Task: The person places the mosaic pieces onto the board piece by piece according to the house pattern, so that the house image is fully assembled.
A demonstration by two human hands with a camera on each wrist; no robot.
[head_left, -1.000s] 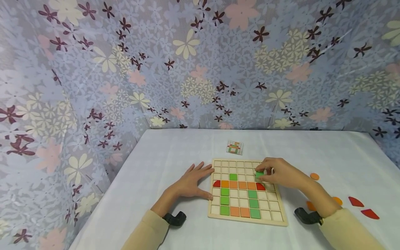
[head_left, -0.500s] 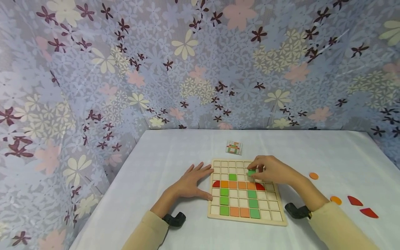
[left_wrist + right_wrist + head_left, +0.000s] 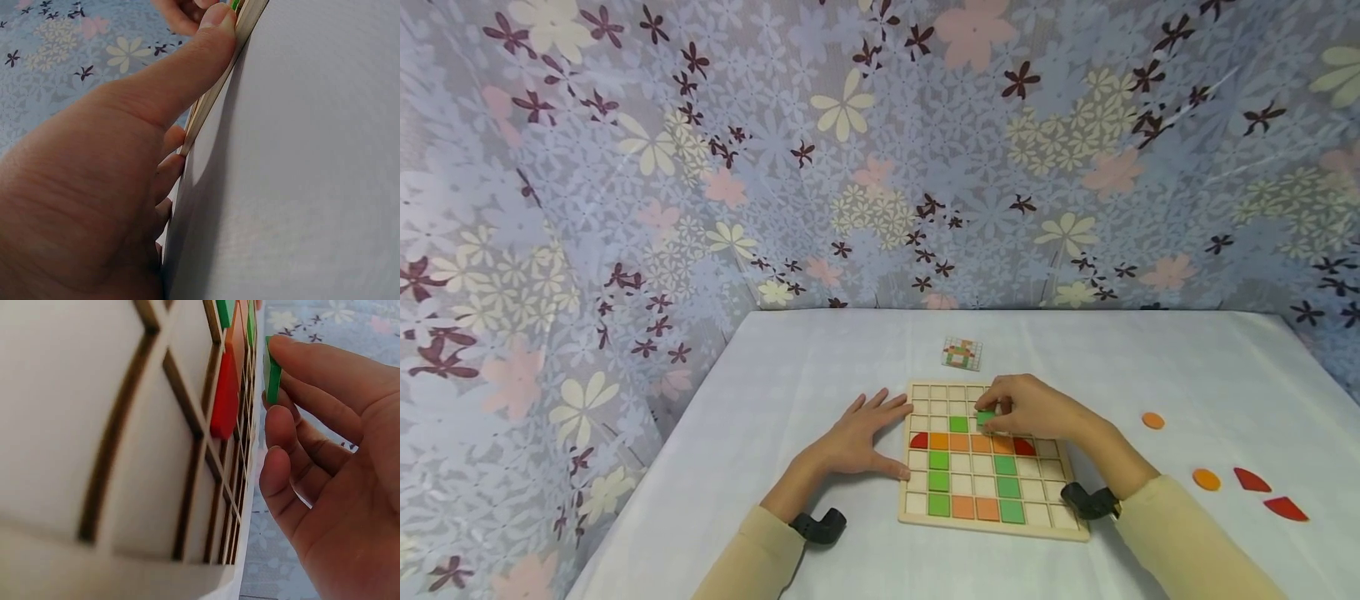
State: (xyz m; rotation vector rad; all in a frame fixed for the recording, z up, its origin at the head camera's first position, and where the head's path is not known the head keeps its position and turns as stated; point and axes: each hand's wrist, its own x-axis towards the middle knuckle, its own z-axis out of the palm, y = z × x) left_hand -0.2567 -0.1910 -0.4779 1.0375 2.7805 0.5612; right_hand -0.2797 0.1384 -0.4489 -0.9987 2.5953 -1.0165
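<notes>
A wooden grid board (image 3: pixel 1037 533) lies on the table, with green, orange and red tiles set in some of its squares. My right hand (image 3: pixel 1037 408) pinches a green square tile (image 3: pixel 985 418) between thumb and fingers, over the third row from the top. In the right wrist view the green tile (image 3: pixel 273 372) is held on edge, apart from the board. Just left of it, a light green tile (image 3: pixel 958 425) sits in its square. My left hand (image 3: pixel 861 437) lies with fingers spread at the board's left edge; its thumb (image 3: pixel 212 37) touches the rim in the left wrist view.
A small pattern card (image 3: pixel 962 354) lies behind the board. To the right are two orange round pieces, one farther back (image 3: pixel 1153 421), and two red quarter-circle tiles (image 3: pixel 1252 480). A floral cloth (image 3: pixel 880 167) hangs behind the white table (image 3: pixel 820 350).
My right hand has carried the green tile leftward over the board, from the right-hand columns to beside the light green tile. The left hand stays in place.
</notes>
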